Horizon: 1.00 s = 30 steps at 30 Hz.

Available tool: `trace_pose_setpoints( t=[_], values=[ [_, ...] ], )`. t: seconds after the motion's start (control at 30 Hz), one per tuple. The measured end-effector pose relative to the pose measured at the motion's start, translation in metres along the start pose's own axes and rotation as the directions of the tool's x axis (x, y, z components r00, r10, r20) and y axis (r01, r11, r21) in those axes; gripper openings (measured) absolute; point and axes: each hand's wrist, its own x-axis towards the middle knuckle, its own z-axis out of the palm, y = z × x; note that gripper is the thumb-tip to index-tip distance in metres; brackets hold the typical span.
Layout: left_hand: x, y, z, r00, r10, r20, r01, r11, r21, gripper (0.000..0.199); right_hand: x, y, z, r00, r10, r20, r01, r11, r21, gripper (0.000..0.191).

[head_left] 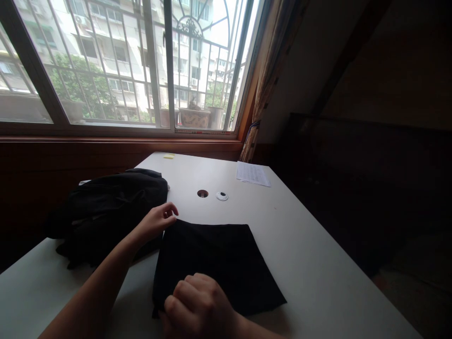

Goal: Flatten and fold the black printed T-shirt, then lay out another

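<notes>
A piece of black cloth (219, 254) lies flat on the white table, roughly four-sided, with its far edge slightly wavy. At its far left corner is my left hand (158, 221), fingers loosely curved and a gap showing between thumb and forefinger. Nothing is visible in that hand. My right hand (201, 303) is closed over the near left part of the cloth, knuckles up. Its fingertips are hidden, but the cloth's near left corner comes out beside them. Left of my left forearm sits a rumpled heap of black fabric (116, 197).
The white table (303, 254) reaches to the window wall. On it are a round cable hole (202, 193), a white round cover (222, 196), printed paper sheets (253, 173) and a small yellow piece (169, 156). A tied curtain (251, 136) hangs beside the barred window.
</notes>
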Motion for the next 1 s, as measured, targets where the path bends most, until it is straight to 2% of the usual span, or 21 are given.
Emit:
trace_pose_setpoints(
  t=[0.1,0.17,0.23,0.33,0.4,0.47,0.53,0.6,0.67,0.77,0.87,0.93,1.0],
  values=[
    [-0.001,-0.007,-0.002,1.000,0.019,0.018,-0.021,0.985,0.172,0.015,-0.021,-0.005,0.035,0.992,-0.026,0.121,0.028,1.000,-0.008,0.031],
    [-0.002,-0.010,-0.001,0.997,0.065,-0.031,-0.051,0.942,0.333,0.017,-0.032,-0.006,0.049,0.972,-0.074,0.224,0.065,0.997,0.047,0.040],
    [-0.005,-0.008,0.003,0.985,0.148,-0.086,-0.092,0.884,0.459,0.021,-0.038,-0.001,0.049,0.936,-0.143,0.322,0.088,0.980,0.180,0.042],
    [-0.009,0.002,0.016,0.953,0.293,-0.083,-0.202,0.813,0.547,0.026,-0.033,0.015,0.022,0.889,-0.184,0.419,0.022,0.931,0.364,0.026],
    [-0.012,0.011,0.031,0.930,0.366,-0.025,-0.288,0.772,0.567,0.030,-0.027,0.034,-0.004,0.878,-0.095,0.468,-0.089,0.931,0.354,0.019],
    [-0.016,0.018,0.049,0.911,0.407,0.064,-0.368,0.735,0.570,0.033,-0.026,0.057,-0.027,0.855,0.074,0.513,-0.225,0.945,0.238,0.017],
    [-0.021,0.019,0.067,0.885,0.433,0.172,-0.449,0.693,0.564,0.037,-0.034,0.083,-0.042,0.821,0.270,0.504,-0.349,0.935,0.067,0.022],
    [-0.026,0.014,0.082,0.857,0.443,0.261,-0.510,0.662,0.549,0.045,-0.051,0.106,-0.048,0.764,0.425,0.485,-0.439,0.894,-0.093,0.036],
    [-0.029,0.004,0.093,0.846,0.430,0.314,-0.532,0.663,0.526,0.053,-0.073,0.124,-0.050,0.689,0.507,0.518,-0.484,0.854,-0.192,0.051],
    [-0.030,-0.009,0.099,0.873,0.353,0.335,-0.484,0.702,0.523,0.063,-0.103,0.140,-0.053,0.592,0.566,0.574,-0.532,0.809,-0.250,0.063],
    [-0.027,-0.016,0.097,0.919,0.248,0.305,-0.383,0.741,0.552,0.069,-0.121,0.149,-0.058,0.516,0.646,0.563,-0.600,0.742,-0.301,0.064],
    [-0.025,-0.016,0.092,0.942,0.178,0.286,-0.315,0.765,0.562,0.070,-0.127,0.153,-0.061,0.484,0.685,0.545,-0.630,0.705,-0.326,0.064],
    [-0.022,-0.015,0.086,0.954,0.114,0.276,-0.257,0.784,0.565,0.067,-0.132,0.155,-0.063,0.474,0.707,0.525,-0.641,0.686,-0.344,0.064]
  ],
)
